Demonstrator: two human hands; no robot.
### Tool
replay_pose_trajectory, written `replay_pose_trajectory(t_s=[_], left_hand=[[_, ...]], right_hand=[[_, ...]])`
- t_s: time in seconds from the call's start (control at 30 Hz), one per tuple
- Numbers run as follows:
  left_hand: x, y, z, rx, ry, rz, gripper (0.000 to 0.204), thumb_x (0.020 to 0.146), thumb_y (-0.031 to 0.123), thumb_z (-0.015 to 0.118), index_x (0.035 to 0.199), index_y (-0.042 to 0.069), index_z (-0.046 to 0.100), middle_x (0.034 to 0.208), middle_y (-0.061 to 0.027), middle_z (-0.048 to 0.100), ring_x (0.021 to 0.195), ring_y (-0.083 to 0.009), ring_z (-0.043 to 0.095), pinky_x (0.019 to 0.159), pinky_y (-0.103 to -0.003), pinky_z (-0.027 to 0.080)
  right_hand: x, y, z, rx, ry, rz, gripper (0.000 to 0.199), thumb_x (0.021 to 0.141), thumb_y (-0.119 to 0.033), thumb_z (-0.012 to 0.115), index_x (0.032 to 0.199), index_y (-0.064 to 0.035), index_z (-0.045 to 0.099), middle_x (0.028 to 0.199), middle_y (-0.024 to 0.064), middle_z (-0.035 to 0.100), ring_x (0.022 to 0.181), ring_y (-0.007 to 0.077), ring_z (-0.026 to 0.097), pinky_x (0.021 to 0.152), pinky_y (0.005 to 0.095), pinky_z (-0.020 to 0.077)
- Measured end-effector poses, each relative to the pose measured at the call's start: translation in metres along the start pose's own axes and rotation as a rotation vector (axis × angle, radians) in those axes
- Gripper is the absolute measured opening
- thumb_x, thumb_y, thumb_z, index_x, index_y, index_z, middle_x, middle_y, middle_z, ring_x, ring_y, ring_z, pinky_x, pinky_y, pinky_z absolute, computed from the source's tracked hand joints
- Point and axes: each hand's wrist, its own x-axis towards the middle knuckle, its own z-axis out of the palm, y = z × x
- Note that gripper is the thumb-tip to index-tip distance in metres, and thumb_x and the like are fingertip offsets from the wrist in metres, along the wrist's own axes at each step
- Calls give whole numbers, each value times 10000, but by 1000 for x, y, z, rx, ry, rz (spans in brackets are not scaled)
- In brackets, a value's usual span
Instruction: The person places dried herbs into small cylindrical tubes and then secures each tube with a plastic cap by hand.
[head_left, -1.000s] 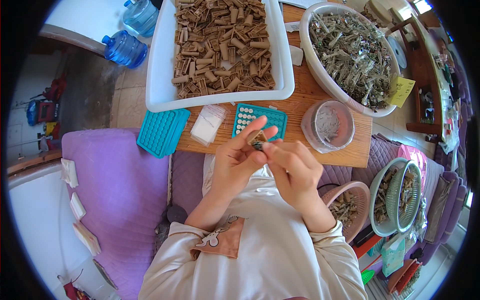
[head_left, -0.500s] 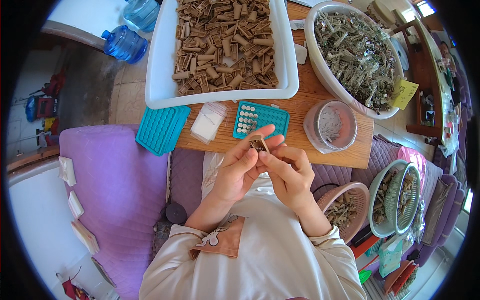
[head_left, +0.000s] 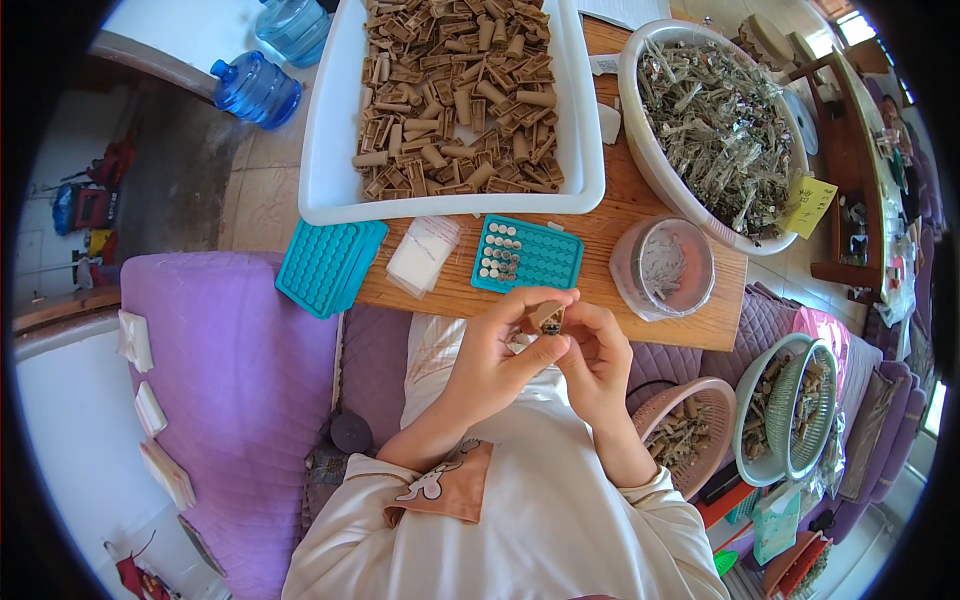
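My left hand [head_left: 497, 350] and my right hand [head_left: 600, 365] meet above my lap, just off the table's near edge. Between their fingertips is a small brown plastic shell [head_left: 547, 314], with a dark part showing inside its open face. Both thumbs press at its lower end, and the index fingers curl round its top. Just beyond the hands lies a teal dimpled tray [head_left: 550, 257] with several small white and silvery round pieces, likely button cells, in its left part. What the fingers cover of the shell is hidden.
On the wooden table [head_left: 400, 301] stand a white bin [head_left: 320, 150] of brown shells, stacked teal trays [head_left: 322, 268], clear bags [head_left: 422, 257], a tub [head_left: 625, 262] of small white pieces and a large basin [head_left: 640, 130] of clear-and-metallic parts. Baskets [head_left: 718, 420] stand at the right.
Both hands have drawn closer round the shell and moved slightly lower. The left fingers, stretched out before, now curl over its top. The shell has been turned. The view has shifted slightly.
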Motion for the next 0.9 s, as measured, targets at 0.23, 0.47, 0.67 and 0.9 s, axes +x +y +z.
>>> replay_pose_trajectory(t_s=[0.23,0.47,0.67,0.9], left_hand=[[4,-3,-5,-349,4,-103,338,680,70,702,951,61,500,875,-11,528,789,-58,509,670,-197,437],[5,0,-11,-226,-30,-113,420,621,92,753,927,53,468,819,-14,542,736,-76,558,654,-223,479],[5,-2,-14,-195,-78,-79,428,606,96,764,896,55,453,767,-16,553,711,-80,569,608,-229,467],[6,-3,-10,-219,-13,-27,446,591,98,773,895,55,450,792,-8,524,704,-64,534,648,-223,447]], right_hand=[[1,-4,3,-207,63,-33,206,768,80,503,966,24,501,873,93,537,682,115,555,580,203,446],[3,-2,-1,-22,19,-6,114,793,8,532,906,23,526,866,70,526,722,96,527,620,198,425],[8,-4,-5,231,-58,205,92,803,-5,542,890,24,538,809,42,568,712,74,536,591,188,434],[11,-12,0,178,12,223,71,783,15,564,851,21,544,767,34,580,666,54,537,576,168,430]])
